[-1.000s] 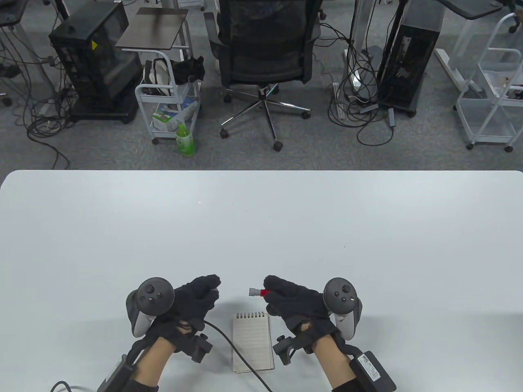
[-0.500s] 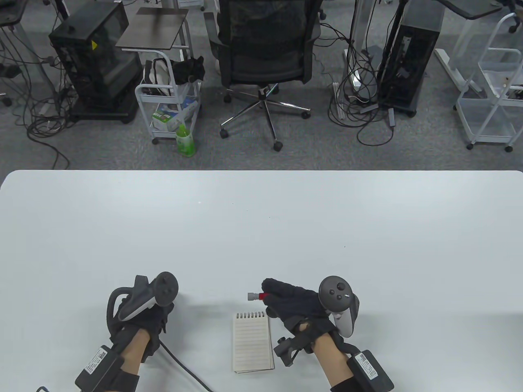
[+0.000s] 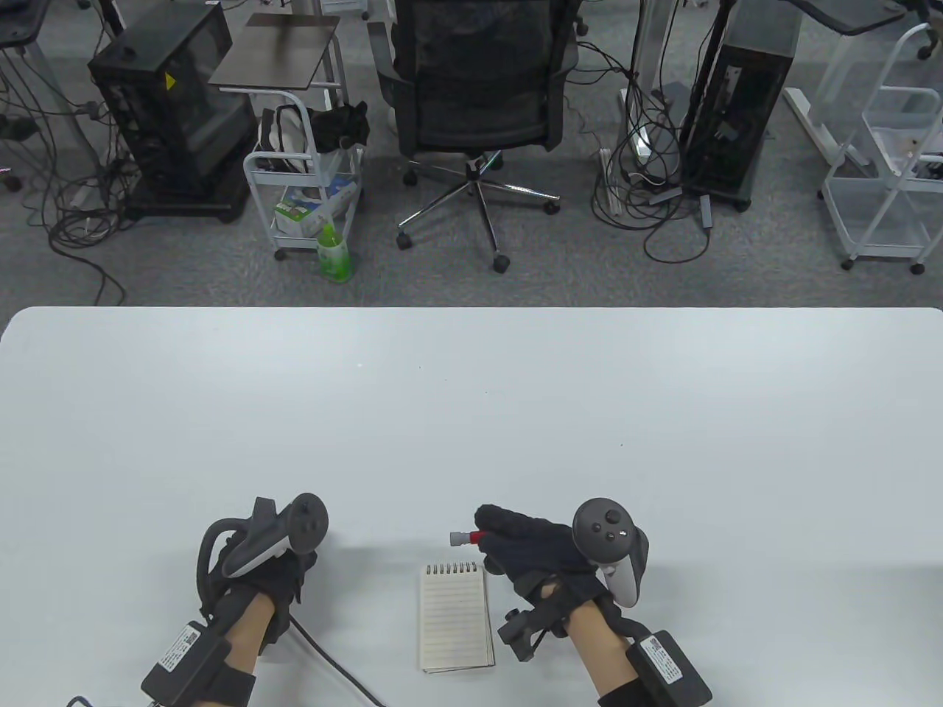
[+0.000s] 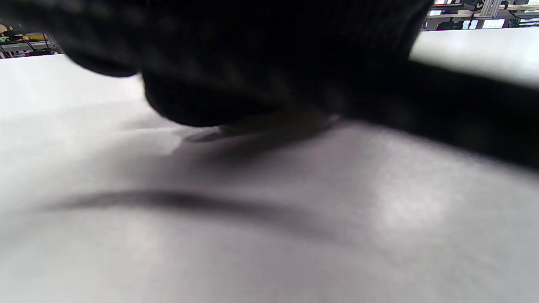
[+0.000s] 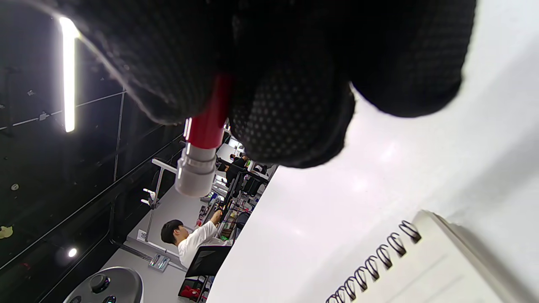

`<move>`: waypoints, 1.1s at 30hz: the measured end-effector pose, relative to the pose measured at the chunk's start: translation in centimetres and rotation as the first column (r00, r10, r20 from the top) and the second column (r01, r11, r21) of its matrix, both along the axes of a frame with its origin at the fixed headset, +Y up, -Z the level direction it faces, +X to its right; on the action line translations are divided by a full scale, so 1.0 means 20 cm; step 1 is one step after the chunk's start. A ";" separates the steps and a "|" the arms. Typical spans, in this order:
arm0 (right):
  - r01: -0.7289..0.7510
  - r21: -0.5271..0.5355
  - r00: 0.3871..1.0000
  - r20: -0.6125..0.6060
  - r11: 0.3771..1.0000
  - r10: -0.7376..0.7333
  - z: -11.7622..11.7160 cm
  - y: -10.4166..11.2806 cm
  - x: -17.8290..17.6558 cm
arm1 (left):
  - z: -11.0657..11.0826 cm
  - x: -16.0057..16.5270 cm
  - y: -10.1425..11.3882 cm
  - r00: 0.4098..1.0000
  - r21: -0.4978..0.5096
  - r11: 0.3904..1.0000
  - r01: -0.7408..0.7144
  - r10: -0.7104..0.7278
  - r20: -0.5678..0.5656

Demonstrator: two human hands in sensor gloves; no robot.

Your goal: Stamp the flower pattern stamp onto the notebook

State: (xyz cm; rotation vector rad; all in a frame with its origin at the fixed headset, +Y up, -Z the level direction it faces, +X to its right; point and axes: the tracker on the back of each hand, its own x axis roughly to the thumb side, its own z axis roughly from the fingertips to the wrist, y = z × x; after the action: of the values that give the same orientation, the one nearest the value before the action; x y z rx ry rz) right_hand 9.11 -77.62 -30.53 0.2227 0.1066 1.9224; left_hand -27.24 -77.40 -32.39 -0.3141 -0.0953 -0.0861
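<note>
A small spiral notebook (image 3: 454,615) lies open on the white table (image 3: 471,412) near the front edge, with a blank lined page up. My right hand (image 3: 484,535) grips a red flower stamp (image 3: 463,537) just beyond the notebook's top right corner, with its grey tip pointing left. In the right wrist view my fingers (image 5: 290,118) wrap the red stamp (image 5: 203,143) above the table, and the notebook's spiral edge (image 5: 404,248) is at the lower right. My left hand (image 3: 293,571) rests on its side on the table left of the notebook. Its fingers are hidden, and the left wrist view shows only a blurred dark glove (image 4: 252,63).
A black cable (image 3: 331,659) runs from my left wrist across the table's front edge. Beyond the far table edge stand an office chair (image 3: 479,96), a white cart (image 3: 306,184) and computer towers on the floor.
My left hand has drawn back to the left, away from the stamp, turned on its side and settled on the table. My right hand still holds the stamp in nearly the same place.
</note>
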 end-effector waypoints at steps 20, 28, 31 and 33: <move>-0.064 0.070 0.998 0.026 0.995 0.063 0.00 0.04 0.01 | 0.13 0.02 0.20 0.990 0.094 0.989 -0.116 0.108 0.086; -0.207 0.186 0.978 0.075 0.960 0.197 0.02 0.08 -0.01 | 0.24 0.34 0.06 0.919 -0.071 0.975 -0.208 0.220 0.328; -0.248 0.208 0.969 0.059 0.946 0.241 0.03 0.09 -0.02 | 0.27 0.43 0.04 0.906 -0.089 0.982 -0.164 0.186 0.381; -0.277 0.226 0.961 0.055 0.934 0.272 0.03 0.10 -0.03 | 0.29 0.47 0.04 0.899 -0.091 0.983 -0.158 0.181 0.400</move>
State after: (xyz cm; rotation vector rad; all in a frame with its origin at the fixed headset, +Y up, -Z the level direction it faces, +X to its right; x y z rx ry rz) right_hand 8.53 -75.72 -29.87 0.3576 -0.1098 2.2169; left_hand -17.87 -76.64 -26.61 -0.3394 -0.5404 0.0263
